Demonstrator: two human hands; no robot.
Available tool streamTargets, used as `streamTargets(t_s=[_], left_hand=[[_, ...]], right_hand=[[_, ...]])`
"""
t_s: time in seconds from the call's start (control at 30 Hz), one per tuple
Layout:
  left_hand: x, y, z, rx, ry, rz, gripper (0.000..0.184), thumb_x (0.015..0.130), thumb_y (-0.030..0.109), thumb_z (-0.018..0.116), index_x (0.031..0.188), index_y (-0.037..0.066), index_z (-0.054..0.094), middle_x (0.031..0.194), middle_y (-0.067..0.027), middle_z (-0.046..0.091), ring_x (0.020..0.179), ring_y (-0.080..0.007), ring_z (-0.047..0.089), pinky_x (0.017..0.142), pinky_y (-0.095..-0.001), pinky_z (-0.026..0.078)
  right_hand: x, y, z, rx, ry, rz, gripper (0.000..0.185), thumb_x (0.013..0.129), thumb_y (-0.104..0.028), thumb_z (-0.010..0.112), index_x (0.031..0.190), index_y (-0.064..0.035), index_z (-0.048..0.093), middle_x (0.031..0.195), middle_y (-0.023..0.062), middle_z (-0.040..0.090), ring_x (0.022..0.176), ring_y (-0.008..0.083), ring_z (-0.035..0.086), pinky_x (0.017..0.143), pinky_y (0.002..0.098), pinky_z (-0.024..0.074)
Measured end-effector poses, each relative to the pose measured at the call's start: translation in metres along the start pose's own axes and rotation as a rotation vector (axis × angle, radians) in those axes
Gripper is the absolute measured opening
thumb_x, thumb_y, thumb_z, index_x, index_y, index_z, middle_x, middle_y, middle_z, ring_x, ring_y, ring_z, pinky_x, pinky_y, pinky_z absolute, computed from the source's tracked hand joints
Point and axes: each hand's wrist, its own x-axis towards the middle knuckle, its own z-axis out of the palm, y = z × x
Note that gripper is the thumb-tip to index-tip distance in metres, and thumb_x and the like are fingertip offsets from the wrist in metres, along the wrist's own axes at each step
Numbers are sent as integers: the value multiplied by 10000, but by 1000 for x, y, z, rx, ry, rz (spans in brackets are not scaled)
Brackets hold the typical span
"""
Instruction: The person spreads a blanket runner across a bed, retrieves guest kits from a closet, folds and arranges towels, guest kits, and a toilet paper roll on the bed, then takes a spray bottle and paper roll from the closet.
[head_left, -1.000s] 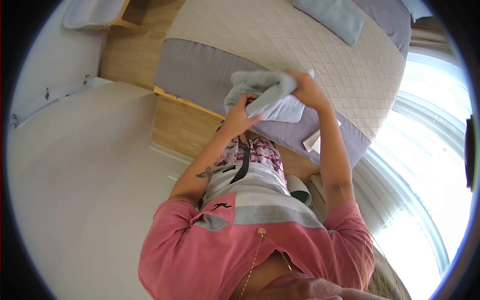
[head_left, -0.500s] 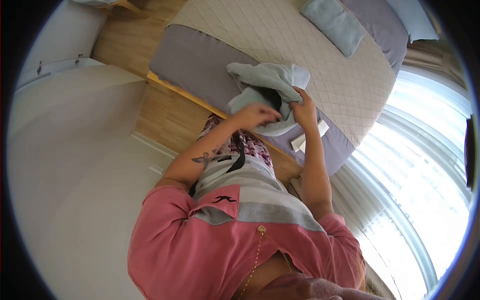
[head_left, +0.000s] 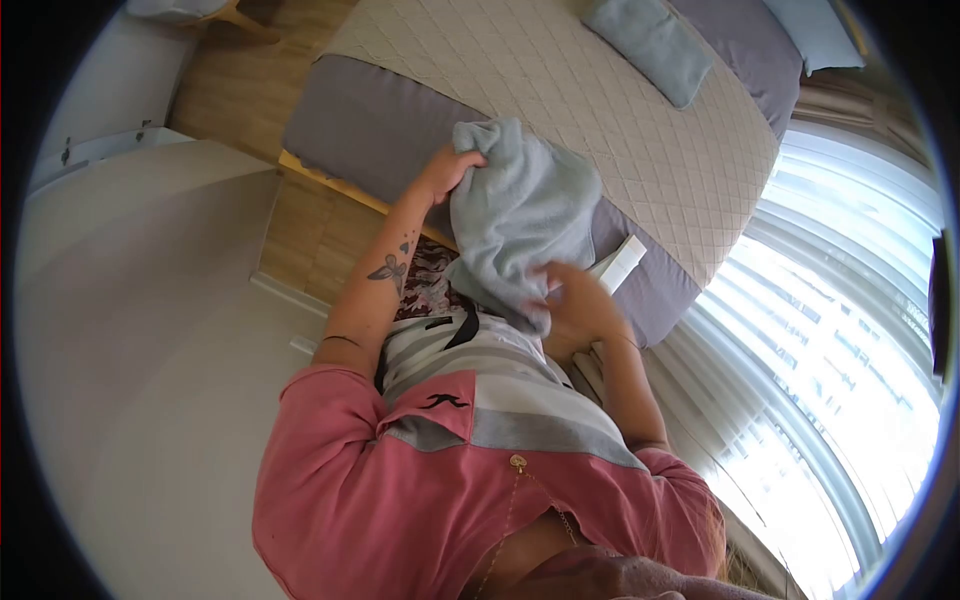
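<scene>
Cloth (head_left: pixel 530 205) at the bed (head_left: pixel 365 120) edge is gripped by the left hand (head_left: pixel 447 172); the right hand (head_left: pixel 585 303), apart and blurred, meets its lower end, grip unclear. Even tension should flatten creases.

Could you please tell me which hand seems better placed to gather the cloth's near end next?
Probably the right hand: it is at the near end of the blue-grey cloth, though blur hides whether it grips. The left hand is holding the cloth's far left edge.
</scene>
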Motion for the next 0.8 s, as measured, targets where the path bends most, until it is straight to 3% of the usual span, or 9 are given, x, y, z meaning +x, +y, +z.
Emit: streamTargets(t_s=[0.07,0.13,0.23,0.3,0.4,0.47,0.6,0.7,0.8], left_hand=[[-30,21,33,364,-187,341,648,667,-24,530,1281,109,371,1154,-77,504,1078,-218,474,939,-284,340],[-47,21,56,500,-215,426,666,670,-33,532,1292,133,362,1155,-76,502,1073,-220,475,936,-280,340],[-59,20,70,641,-244,524,564,689,-31,551,1219,120,431,1098,-77,525,1021,-206,496,905,-273,356],[-66,25,72,784,-238,617,371,691,7,588,1049,71,509,966,-87,568,906,-199,538,811,-291,406],[-79,40,72,908,-156,508,196,711,92,628,873,43,529,811,-90,575,753,-197,551,688,-308,428],[-85,44,77,959,-167,568,197,715,144,646,846,42,541,776,-95,569,705,-206,542,652,-308,426],[-100,52,90,980,-230,697,262,706,234,691,778,29,544,729,-73,547,673,-198,511,636,-282,413],[-108,60,95,1061,-281,631,281,710,272,682,810,39,562,733,-105,552,665,-244,524,616,-323,419],[-114,61,103,1099,-343,694,297,679,285,696,815,50,574,754,-95,541,708,-243,537,619,-328,422]], right_hand=[[30,23,-11,-39,560,-228,474,666,-157,683,1101,-58,521,1076,120,529,972,252,524,801,348,434],[43,1,-42,-38,770,-401,525,642,-115,654,1143,-114,498,1151,115,489,1054,313,466,883,401,378],[65,5,-56,-252,568,-487,481,646,-108,637,1110,-121,511,1218,106,448,1121,315,418,937,425,328],[76,20,-56,-277,501,-483,429,653,-129,644,1067,-122,531,1200,97,472,1123,295,425,944,441,316],[78,31,-56,-386,466,-501,352,676,-143,647,1013,-110,549,1152,80,515,1098,273,454,942,436,327],[75,33,-53,-408,582,-700,318,692,-146,651,992,-106,552,1090,65,552,1061,257,487,943,437,333],[49,1,-39,-48,520,-639,193,682,-106,648,860,-74,580,1053,66,558,1026,248,504,932,426,345],[39,-14,-41,26,492,-664,199,666,-95,638,848,-60,566,993,84,560,1003,260,502,961,429,319],[26,-15,-54,-265,427,-726,215,624,-58,627,819,-38,538,943,126,542,1018,282,487,962,430,332]])
